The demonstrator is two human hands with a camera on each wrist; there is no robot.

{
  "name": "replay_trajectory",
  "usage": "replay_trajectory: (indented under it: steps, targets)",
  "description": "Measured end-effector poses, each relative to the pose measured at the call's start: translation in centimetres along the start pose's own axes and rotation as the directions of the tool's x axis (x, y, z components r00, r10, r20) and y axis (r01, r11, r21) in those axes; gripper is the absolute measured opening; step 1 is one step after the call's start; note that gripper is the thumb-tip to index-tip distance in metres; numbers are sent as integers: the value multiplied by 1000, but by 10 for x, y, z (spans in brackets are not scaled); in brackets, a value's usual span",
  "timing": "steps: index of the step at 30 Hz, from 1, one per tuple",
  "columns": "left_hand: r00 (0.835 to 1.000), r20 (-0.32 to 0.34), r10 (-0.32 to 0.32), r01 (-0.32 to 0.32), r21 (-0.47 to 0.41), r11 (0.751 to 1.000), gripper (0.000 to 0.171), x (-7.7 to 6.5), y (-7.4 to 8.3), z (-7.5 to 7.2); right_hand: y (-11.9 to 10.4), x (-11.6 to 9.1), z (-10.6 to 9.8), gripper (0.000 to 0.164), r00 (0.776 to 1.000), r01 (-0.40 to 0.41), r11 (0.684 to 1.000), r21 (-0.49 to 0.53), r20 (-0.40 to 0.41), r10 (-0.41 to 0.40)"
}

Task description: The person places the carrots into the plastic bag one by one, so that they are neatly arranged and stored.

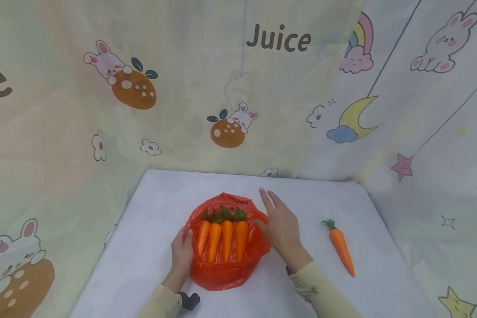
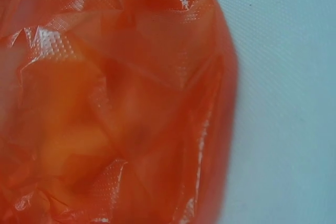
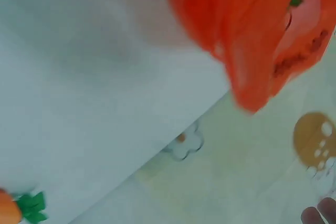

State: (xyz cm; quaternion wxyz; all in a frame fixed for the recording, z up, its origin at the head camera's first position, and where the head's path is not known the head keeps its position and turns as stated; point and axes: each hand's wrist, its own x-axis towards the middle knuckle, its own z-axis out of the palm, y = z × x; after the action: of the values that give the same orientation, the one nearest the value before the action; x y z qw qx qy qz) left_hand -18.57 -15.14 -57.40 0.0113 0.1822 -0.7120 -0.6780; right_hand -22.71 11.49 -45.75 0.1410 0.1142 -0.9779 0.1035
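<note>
A red plastic bag [image 1: 222, 277] lies spread on the white table with its mouth gaping. Several orange carrots [image 1: 227, 240] with green tops lie side by side in it. My left hand [image 1: 182, 251] holds the bag's left rim, the thumb over the edge. At the bag's right side is my right hand [image 1: 283, 224], its fingers straight and the thumb by the rim; whether the thumb touches the plastic I cannot tell. In the left wrist view, crumpled red film [image 2: 131, 103] covers most of the picture.
A single carrot [image 1: 342, 249] lies on the table [image 1: 318, 198] to the right of my right hand. Behind and around the table hangs a pale printed cloth [image 1: 183, 128] with rabbits and stars. Dark wrist straps [image 1: 190, 301] show at my sleeves.
</note>
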Motion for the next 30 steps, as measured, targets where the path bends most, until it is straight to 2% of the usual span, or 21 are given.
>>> replay_trajectory:
  steps: [5,9,16,20,23,26,28,30]
  targets:
    - [1000,-13,-9,9,19,1000,53,0,1,1,41,-6,-15,109,996,-83,997,4,-25,83]
    - [1000,-18,-7,7,25,1000,54,0,0,1,74,-10,-18,113,990,-137,991,0,-26,137]
    - [1000,-1,-13,13,14,1000,54,0,1,3,129,-23,-13,126,986,-140,990,-4,-97,139]
    - [1000,-3,-13,13,23,1000,54,1,2,4,157,-32,-10,135,978,-176,984,-4,-110,175]
    - [1000,-7,-3,3,30,1000,53,2,3,5,178,-36,-3,140,972,-220,975,7,-79,220]
    - [1000,-8,14,-14,26,1000,53,2,3,5,195,-40,4,141,960,-280,959,36,-4,280]
    - [1000,-7,21,-21,21,1000,53,3,4,5,203,-44,8,140,943,-330,942,54,65,326]
    - [1000,-4,18,-18,18,1000,52,3,5,6,210,-48,10,139,916,-385,920,75,148,372]
